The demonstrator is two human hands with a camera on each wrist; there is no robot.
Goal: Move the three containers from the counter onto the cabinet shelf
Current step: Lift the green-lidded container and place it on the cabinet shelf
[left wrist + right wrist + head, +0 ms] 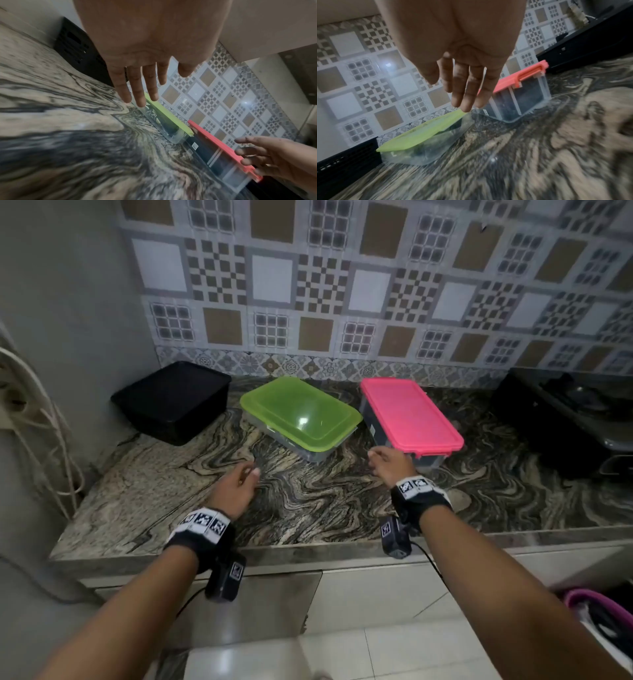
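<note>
Three containers are ranged along the counter point(191, 494) from left to right: a black container point(174, 402) in the corner, a green-lidded container point(301, 414) in the middle, and a pink-lidded container point(409, 414) beside it, none yet moved (the cabinet shelf is not clearly shown). The left hand point(236, 487) is held open over bare stone short of the green lid, while the right hand point(390, 463), fingers straight and gripping nothing, is poised at the pink lid's near corner. For a sound lift, the clear body should probably be gripped under the rim, not by the lid, and carried level.
</note>
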